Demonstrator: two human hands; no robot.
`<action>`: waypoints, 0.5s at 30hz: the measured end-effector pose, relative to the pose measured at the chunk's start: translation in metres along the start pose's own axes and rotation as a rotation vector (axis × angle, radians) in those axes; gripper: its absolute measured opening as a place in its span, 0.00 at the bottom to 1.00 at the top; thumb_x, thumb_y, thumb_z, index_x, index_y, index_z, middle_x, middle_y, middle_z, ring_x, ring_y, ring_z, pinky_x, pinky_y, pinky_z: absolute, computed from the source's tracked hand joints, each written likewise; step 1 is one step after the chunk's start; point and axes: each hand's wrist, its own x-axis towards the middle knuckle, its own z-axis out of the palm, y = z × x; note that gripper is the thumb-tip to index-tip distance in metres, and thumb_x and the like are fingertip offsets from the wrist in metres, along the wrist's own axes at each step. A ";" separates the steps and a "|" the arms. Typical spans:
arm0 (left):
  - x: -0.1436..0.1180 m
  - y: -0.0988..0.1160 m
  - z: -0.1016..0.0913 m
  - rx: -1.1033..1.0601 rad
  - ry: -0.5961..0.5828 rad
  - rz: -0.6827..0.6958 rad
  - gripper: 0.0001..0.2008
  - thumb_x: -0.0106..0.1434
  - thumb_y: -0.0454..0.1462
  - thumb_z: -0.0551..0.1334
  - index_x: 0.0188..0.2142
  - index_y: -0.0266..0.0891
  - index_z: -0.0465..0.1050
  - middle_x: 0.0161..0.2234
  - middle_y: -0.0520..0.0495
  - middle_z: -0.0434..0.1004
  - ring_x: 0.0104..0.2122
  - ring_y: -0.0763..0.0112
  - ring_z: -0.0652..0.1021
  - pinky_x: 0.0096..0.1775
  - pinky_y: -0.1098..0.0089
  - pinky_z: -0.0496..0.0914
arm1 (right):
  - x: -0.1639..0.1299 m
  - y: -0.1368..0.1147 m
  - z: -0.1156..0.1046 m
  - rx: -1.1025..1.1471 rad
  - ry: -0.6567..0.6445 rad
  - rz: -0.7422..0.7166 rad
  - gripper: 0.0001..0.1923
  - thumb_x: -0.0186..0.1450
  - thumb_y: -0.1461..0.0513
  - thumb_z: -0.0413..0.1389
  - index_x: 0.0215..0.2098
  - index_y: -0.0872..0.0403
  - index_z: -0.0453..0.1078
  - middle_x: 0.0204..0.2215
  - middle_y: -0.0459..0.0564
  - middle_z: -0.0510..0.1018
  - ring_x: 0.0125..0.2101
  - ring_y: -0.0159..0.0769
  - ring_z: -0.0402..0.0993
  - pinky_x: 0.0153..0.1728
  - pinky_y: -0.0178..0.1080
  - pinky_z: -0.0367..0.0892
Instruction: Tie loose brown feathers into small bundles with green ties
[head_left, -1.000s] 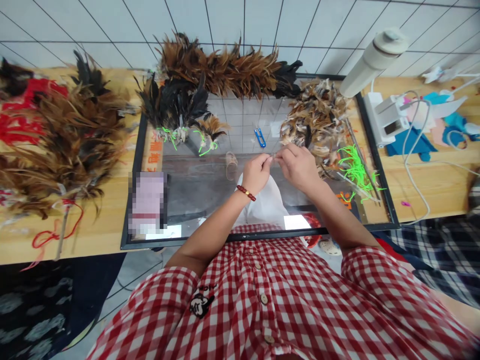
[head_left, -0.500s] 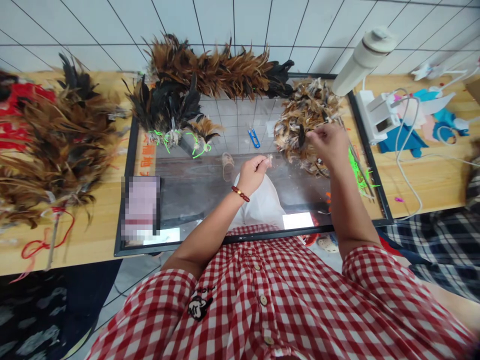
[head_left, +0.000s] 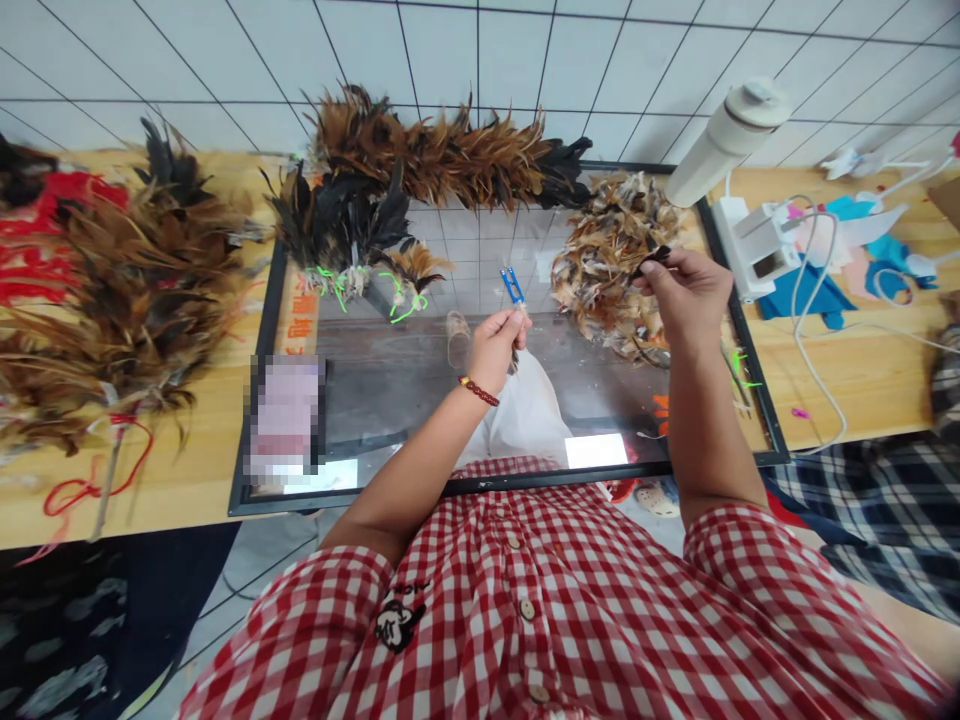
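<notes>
My left hand is closed in a pinch over the middle of the glass board. Small feathers stick out from its fingertips, pale at the top and dark below. To the right, my right hand pinches a dark feather at the edge of a pile of loose brown and cream feathers. Just beyond my left hand lie blue thread snips. Tied feather bunches with green string rest at the board's left, and a long brown feather row runs along the back.
A phone-like blurred rectangle lies at the board's left front. A white bottle stands behind the feather pile. Right of the board are a power strip, cables and blue scraps. A large feather duster lies at left.
My right hand has drawn slightly right and now shows a dark feather in its fingertips. My left hand has turned a little, with feathers showing below it. The view has tilted slightly.
</notes>
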 end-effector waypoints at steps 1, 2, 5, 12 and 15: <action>-0.001 0.002 0.001 -0.060 -0.003 -0.049 0.15 0.69 0.36 0.66 0.24 0.38 0.72 0.17 0.57 0.66 0.19 0.82 0.66 0.27 0.77 0.62 | -0.007 -0.008 0.005 0.024 -0.024 -0.050 0.07 0.66 0.54 0.63 0.39 0.47 0.78 0.31 0.50 0.82 0.34 0.46 0.82 0.40 0.53 0.80; -0.002 0.005 0.003 -0.108 -0.010 -0.091 0.15 0.69 0.36 0.66 0.24 0.38 0.72 0.17 0.57 0.66 0.19 0.82 0.66 0.26 0.77 0.62 | -0.015 -0.017 0.009 0.031 -0.043 -0.141 0.05 0.67 0.56 0.63 0.39 0.46 0.79 0.34 0.51 0.83 0.38 0.47 0.83 0.44 0.55 0.80; -0.006 0.011 0.005 -0.152 -0.036 -0.181 0.16 0.69 0.36 0.67 0.25 0.37 0.71 0.18 0.57 0.68 0.18 0.83 0.69 0.26 0.78 0.64 | -0.042 -0.037 0.023 0.015 -0.100 -0.458 0.09 0.71 0.60 0.59 0.41 0.43 0.83 0.42 0.53 0.86 0.47 0.50 0.83 0.54 0.58 0.78; -0.005 0.005 0.007 -0.237 -0.057 -0.267 0.14 0.69 0.34 0.67 0.25 0.36 0.73 0.21 0.55 0.73 0.19 0.82 0.71 0.26 0.77 0.66 | -0.084 -0.027 0.050 -0.108 -0.393 -0.810 0.14 0.73 0.63 0.55 0.43 0.42 0.84 0.49 0.52 0.87 0.50 0.46 0.86 0.49 0.53 0.84; -0.004 0.002 0.006 -0.330 -0.030 -0.301 0.13 0.69 0.32 0.66 0.27 0.36 0.73 0.21 0.56 0.73 0.19 0.83 0.71 0.26 0.77 0.64 | -0.087 -0.017 0.053 -0.173 -0.471 -0.876 0.14 0.73 0.63 0.55 0.42 0.41 0.83 0.48 0.51 0.88 0.51 0.45 0.85 0.50 0.55 0.83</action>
